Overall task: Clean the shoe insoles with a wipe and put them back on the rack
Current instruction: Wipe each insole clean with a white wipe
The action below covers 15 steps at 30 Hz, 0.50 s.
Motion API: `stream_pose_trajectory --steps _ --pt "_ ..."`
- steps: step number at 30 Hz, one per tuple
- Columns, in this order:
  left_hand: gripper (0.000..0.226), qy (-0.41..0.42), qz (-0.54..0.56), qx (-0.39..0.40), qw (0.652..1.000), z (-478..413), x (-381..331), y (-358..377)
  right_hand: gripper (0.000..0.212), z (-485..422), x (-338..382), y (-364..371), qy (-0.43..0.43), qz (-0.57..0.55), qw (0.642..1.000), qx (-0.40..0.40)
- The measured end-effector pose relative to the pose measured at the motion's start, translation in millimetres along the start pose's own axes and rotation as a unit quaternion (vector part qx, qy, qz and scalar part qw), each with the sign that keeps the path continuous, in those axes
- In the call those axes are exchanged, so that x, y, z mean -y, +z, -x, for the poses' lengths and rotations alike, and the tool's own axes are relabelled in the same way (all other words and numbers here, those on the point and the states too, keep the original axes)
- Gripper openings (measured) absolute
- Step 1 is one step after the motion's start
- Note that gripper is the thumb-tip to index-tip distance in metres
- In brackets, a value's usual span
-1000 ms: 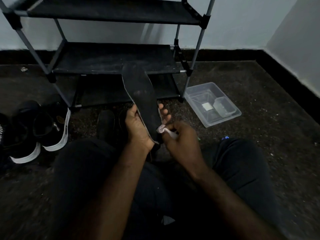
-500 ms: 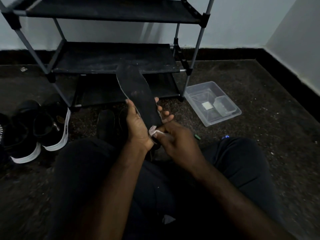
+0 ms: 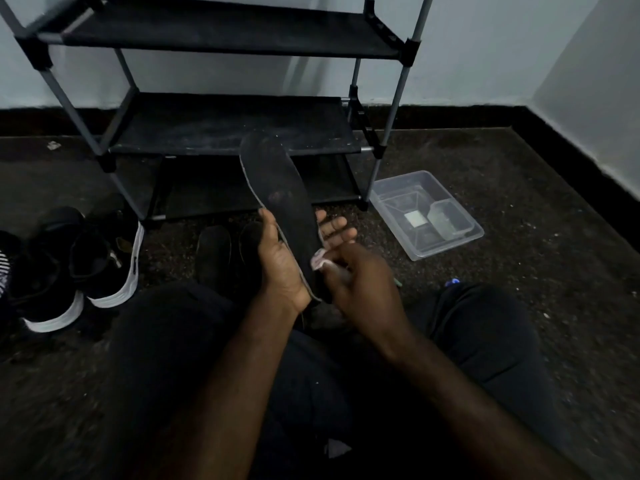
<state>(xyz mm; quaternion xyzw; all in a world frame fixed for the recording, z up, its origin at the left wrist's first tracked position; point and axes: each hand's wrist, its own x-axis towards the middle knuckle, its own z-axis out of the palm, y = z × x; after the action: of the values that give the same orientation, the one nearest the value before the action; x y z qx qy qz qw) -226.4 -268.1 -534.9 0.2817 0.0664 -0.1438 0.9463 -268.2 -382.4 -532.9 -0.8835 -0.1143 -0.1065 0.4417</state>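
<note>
Item: black insole (image 3: 280,206), held over the floor (image 3: 502,202) before the rack (image 3: 221,133). Left hand (image 3: 284,268): fingers wrap its heel half. Right hand (image 3: 360,275): fingers pinch the wipe (image 3: 318,259) there. I judge long, firm toe-ward strokes best.

Lighting: dim, cool, bluish-grey throughout.
Brightest area: wall (image 3: 485,46), evenly lit; the source lies outside the frame.
Shadows: soft shadow of the rack (image 3: 225,32) on the wall behind it; floor (image 3: 519,202) nearly black, speckled.
Dark on dark: insole (image 3: 280,199) and trousers (image 3: 173,358) lose most surface detail.
Highlights: faint sheen on the clear plastic box (image 3: 408,192); wipe (image 3: 318,259) a small pale spot.
Quality: grainy and soft; rack posts lean outward toward the edges from the wide lens; slight smearing at upper left.
</note>
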Motion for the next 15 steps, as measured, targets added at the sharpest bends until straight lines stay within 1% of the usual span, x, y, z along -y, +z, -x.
stream_pose_trajectory --steps 2,3,4,7,8,9,11,12,13,15 --pt "0.089 -0.001 -0.008 0.001 1.000 1 -1 -1 0.007 9 11 2 -0.035 -0.015 0.998 0.042" --pt "0.088 -0.003 -0.010 0.004 1.000 1 -1 -1 0.008 9 12 2 -0.046 -0.005 0.998 0.049" --pt "0.088 -0.007 -0.011 0.009 1.000 1 -1 0 0.009 5 9 1 -0.040 0.010 0.998 0.039" --pt "0.086 -0.021 -0.021 0.016 0.999 1 5 1 0.009 -10 -3 -5 0.008 0.057 0.998 -0.034" --pt "0.086 -0.025 -0.024 0.015 0.999 1 6 1 0.008 -11 -2 -5 0.010 0.062 0.997 -0.036" --pt "0.086 -0.028 -0.022 0.011 0.999 1 6 1 0.006 -9 2 -2 0.001 0.050 0.999 -0.020" --pt "0.086 -0.031 -0.019 0.009 0.999 2 5 1 0.006 -1 13 1 -0.034 0.027 0.998 0.037" --pt "0.086 -0.032 -0.019 0.011 0.999 2 4 2 0.007 1 16 0 -0.049 0.035 0.997 0.052" --pt "0.085 -0.032 -0.017 0.013 0.999 3 3 2 0.008 0 14 -2 -0.054 0.047 0.996 0.050" --pt "0.084 -0.029 -0.013 0.025 0.999 3 4 3 0.008 -10 5 -8 -0.029 0.067 0.997 0.000"
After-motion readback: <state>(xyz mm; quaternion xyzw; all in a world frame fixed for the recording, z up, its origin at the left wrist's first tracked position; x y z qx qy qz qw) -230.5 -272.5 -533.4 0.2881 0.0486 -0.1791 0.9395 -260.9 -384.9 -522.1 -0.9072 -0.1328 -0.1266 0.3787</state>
